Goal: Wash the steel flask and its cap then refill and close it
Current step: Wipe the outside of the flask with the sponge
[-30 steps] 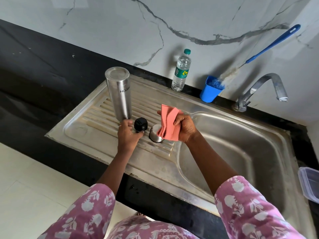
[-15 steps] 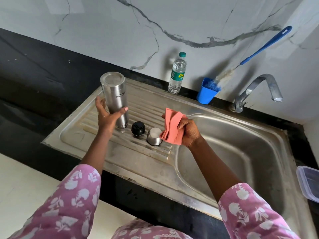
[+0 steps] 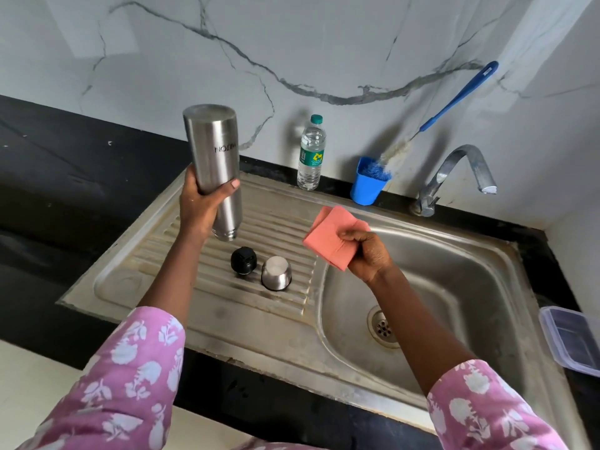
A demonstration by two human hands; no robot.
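Flask move: the steel flask [image 3: 214, 157] has been lifted off the drainboard [image 3: 181, 287], where it was standing half a second ago.
Left fingers [image 3: 231, 186]: they are curled round the middle of the flask, with the thumb in front; the flask is carried by the left hand [image 3: 199, 209] alone.
Right fingers [image 3: 352, 237]: they are pinched on a folded pink cloth [image 3: 328, 238], which is held by the right hand [image 3: 368, 256] near the basin edge, apart from the flask.
Flask position: it is held in the air above the ribs, mouth downward and slightly tilted.
Cap parts: the black stopper [image 3: 243, 259] and the steel cap [image 3: 276, 272] are set side by side on the ribs, just below the flask mouth, and are touched by nothing.
Handling: the steel wall is judged to be stiff and smooth. The empty flask is probably light, and slipping is to be expected if it is wet.
Hold: a full wrap at the middle is advised, so that the mouth is left free for the cloth.
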